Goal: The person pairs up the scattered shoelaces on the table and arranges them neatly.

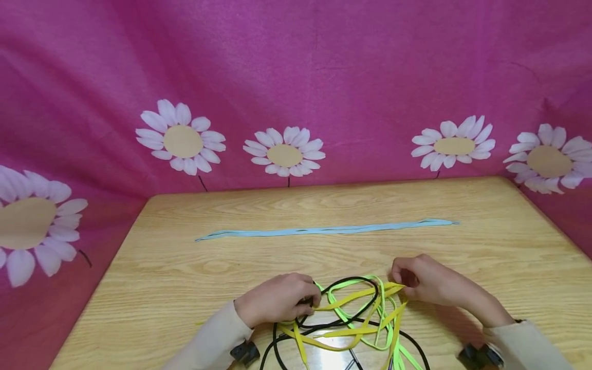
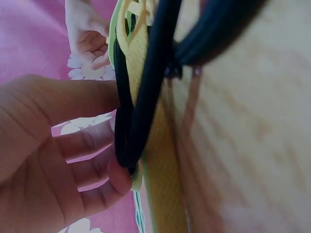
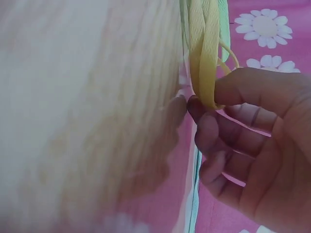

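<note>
A loose tangle of laces lies at the table's near edge: a black round lace point(image 1: 377, 292), a flat yellow lace point(image 1: 338, 348) and a neon green lace point(image 1: 409, 355). On the tangle's left side my left hand point(image 1: 279, 300) pinches the black lace point(image 2: 154, 73) between thumb and curled fingers, with yellow lace close behind. My right hand point(image 1: 430, 281), at the right side, holds a folded bend of the yellow lace point(image 3: 208, 58) between thumb and fingertips. Farther back, a light blue lace point(image 1: 324, 230) lies stretched nearly straight across the table, apart from both hands.
The wood-grain table point(image 1: 222, 277) ends at a pink cloth point(image 1: 361, 77) printed with white daisies, which hangs behind it and on both sides. Small dark devices point(image 1: 245, 353) sit at both wrists. Light glares off the table under the tangle.
</note>
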Motion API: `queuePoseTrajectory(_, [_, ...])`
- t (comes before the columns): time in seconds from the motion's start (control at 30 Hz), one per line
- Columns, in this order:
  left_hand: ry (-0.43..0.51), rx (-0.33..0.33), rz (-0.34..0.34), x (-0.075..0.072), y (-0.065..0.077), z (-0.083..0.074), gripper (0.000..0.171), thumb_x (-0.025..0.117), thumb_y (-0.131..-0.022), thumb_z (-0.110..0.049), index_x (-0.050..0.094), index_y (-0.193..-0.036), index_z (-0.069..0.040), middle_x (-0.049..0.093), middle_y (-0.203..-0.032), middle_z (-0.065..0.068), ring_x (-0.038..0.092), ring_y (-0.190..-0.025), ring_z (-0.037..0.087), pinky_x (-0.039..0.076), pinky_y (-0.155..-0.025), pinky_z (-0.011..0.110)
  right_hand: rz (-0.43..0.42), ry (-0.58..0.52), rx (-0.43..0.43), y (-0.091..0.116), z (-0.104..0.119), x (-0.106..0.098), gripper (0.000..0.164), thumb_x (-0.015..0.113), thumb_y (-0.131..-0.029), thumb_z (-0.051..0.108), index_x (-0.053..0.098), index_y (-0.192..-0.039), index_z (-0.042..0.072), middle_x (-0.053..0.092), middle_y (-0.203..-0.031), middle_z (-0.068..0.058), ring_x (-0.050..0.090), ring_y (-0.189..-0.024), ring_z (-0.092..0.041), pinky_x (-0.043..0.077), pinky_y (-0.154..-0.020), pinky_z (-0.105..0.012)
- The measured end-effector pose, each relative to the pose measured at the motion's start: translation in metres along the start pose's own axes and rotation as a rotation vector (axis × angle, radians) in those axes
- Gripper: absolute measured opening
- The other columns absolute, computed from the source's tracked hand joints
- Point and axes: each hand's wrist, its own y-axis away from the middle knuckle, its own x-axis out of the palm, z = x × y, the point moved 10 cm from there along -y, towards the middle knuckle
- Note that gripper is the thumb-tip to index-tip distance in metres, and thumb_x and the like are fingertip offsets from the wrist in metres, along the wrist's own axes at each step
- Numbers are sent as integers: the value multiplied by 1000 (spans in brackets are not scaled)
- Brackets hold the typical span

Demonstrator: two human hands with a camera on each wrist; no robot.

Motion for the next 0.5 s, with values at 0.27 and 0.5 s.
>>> queuePoseTrajectory(0.27, [44,-54,15,1,4,5,14,68,-90,-10,67,-103,-16,65,-93,-9,51,-73,1,42,-69,16,-51,-103,-91,9,4,-4,29,73,-80,-2,56,-94,17,48,-72,13,40,-61,1,37,-51,-22])
queuePoseTrajectory(0.5, [55,-121,19,-4,10,11,37,65,-92,-11,56,-127,-11,54,-73,-11,43,-61,2,40,-63,19,-47,-174,-103,11,10,-9,16,77,-83,24,65,-91,19,45,-68,15,36,-59,3,34,-48,-22])
